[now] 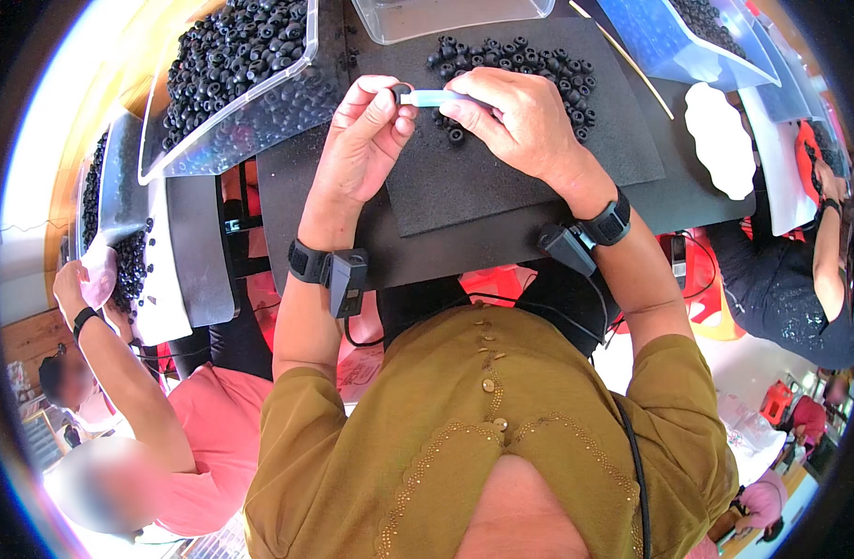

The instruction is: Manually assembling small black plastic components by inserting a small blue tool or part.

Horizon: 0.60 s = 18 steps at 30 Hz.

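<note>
My left hand [360,140] pinches a small black ring-shaped part [402,92] between thumb and fingers. In my right hand [529,121] is a slim tool with a pale bluish, translucent handle [433,98], held level. Its narrow tip meets the black part, though I cannot tell whether it goes inside. Both hands are raised above a dark square mat [529,191]. Beyond and beside the right hand, a pile of similar black parts [562,74] is spread on the mat, partly hidden by that hand.
A clear bin [213,160] full of black parts stands at left, with another clear container [455,30] at the far edge. Right of the mat lie a thin wooden stick [632,70] and a white irregular piece [720,140]; a bluish bin [716,65] stands beyond. Co-workers sit on both sides.
</note>
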Each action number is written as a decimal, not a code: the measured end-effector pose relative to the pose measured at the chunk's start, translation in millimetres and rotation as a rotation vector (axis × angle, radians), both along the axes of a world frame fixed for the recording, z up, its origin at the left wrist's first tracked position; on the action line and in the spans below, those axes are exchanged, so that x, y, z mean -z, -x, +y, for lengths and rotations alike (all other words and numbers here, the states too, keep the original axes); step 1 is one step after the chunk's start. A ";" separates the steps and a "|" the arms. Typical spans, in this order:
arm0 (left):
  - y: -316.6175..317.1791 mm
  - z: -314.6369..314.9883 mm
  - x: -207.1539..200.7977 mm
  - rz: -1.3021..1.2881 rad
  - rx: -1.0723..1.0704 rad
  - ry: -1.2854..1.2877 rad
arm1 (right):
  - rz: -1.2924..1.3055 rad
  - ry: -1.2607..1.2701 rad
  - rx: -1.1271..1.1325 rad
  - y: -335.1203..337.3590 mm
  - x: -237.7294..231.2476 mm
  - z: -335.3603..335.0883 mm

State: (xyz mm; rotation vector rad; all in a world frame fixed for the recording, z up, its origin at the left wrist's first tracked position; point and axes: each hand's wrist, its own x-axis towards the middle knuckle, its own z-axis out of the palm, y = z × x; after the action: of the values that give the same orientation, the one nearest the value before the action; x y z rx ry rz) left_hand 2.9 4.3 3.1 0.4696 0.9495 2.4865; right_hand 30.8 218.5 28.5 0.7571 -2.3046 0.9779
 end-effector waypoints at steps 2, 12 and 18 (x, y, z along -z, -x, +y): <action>-0.2 -0.2 -0.7 -0.002 0.003 -0.001 | 0.003 0.013 -0.004 0.1 0.2 -0.3; 1.1 0.1 -2.4 0.024 0.002 0.012 | 0.015 0.022 0.008 0.2 1.6 -2.5; -7.7 2.4 -7.8 0.132 0.149 -0.003 | -0.050 0.133 0.192 15.3 -0.3 14.5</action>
State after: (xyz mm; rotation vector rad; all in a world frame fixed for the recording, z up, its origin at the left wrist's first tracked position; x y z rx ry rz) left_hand 10.6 6.7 10.9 0.6869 0.9257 2.3470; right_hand 15.5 233.0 28.8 0.4528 -2.2787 1.0586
